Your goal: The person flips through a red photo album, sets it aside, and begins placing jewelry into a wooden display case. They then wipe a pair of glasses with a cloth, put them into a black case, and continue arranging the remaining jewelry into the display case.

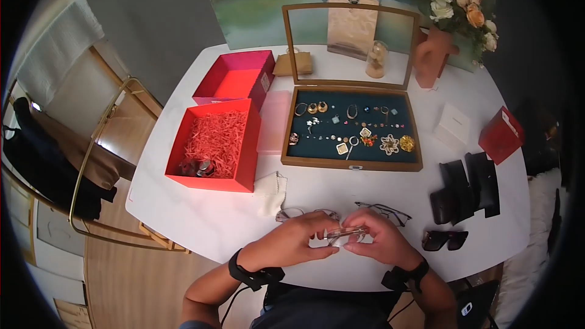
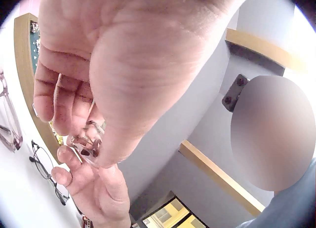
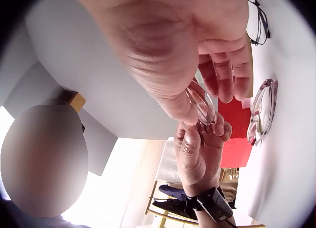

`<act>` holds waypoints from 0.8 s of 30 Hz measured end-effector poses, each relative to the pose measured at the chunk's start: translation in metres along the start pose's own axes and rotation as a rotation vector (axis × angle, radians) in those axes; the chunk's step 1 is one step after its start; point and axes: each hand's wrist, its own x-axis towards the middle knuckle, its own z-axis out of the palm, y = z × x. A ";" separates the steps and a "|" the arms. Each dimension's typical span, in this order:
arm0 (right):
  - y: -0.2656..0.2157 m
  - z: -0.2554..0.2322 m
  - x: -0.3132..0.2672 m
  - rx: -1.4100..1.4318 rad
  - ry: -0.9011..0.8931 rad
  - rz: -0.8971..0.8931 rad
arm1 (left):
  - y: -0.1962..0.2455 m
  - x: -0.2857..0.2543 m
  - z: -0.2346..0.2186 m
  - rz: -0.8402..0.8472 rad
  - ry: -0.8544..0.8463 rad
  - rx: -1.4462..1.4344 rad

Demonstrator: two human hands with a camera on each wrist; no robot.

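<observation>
Both hands meet over the near edge of the white table and hold a pair of clear-framed glasses [image 1: 346, 231] between them. The left hand [image 1: 292, 240] pinches one side of the frame, thumb below and fingers above. On the other side, the right hand [image 1: 381, 240] grips it the same way. Its clear rim [image 3: 201, 107] shows between thumb and fingers in the right wrist view; the fingers hide much of it. Just beyond the hands lie a second clear-framed pair of glasses [image 3: 261, 114] and a dark thin-framed pair [image 2: 45, 169].
A wooden jewelry case [image 1: 351, 163] stands with its glass lid up. Left of it are a red box [image 1: 244, 146] of shredded paper, a pink box [image 1: 262, 64] and a pale cloth [image 1: 271, 192]. Sunglasses [image 1: 436, 241], dark cases [image 1: 457, 189] and a red box [image 1: 503, 134] sit right.
</observation>
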 end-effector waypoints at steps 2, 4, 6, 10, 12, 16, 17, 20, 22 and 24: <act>0.006 -0.001 -0.003 0.087 0.018 0.042 | -0.004 0.002 0.001 -0.016 0.003 -0.013; 0.010 -0.003 -0.004 0.181 0.034 0.075 | -0.009 0.006 0.003 -0.045 0.011 -0.039; 0.012 -0.006 -0.008 0.145 0.056 0.110 | -0.008 0.010 0.006 -0.053 0.033 -0.059; 0.003 -0.004 -0.006 0.325 0.094 0.080 | -0.012 0.017 0.016 -0.071 0.059 -0.206; 0.006 -0.005 -0.007 0.232 0.086 0.059 | -0.013 0.019 0.021 -0.065 0.047 -0.228; 0.003 -0.003 -0.007 0.213 0.148 0.031 | -0.022 0.021 0.026 -0.023 0.063 -0.367; 0.005 -0.005 -0.008 0.239 0.105 0.084 | -0.022 0.021 0.027 -0.024 0.063 -0.368; 0.002 -0.011 -0.009 0.252 -0.006 0.170 | -0.015 0.024 0.024 -0.069 0.072 -0.551; 0.003 -0.012 -0.010 0.239 -0.074 0.204 | -0.009 0.026 0.020 -0.174 0.136 -0.686; 0.009 -0.010 -0.010 0.173 -0.243 0.215 | -0.006 0.028 0.018 -0.178 0.128 -0.678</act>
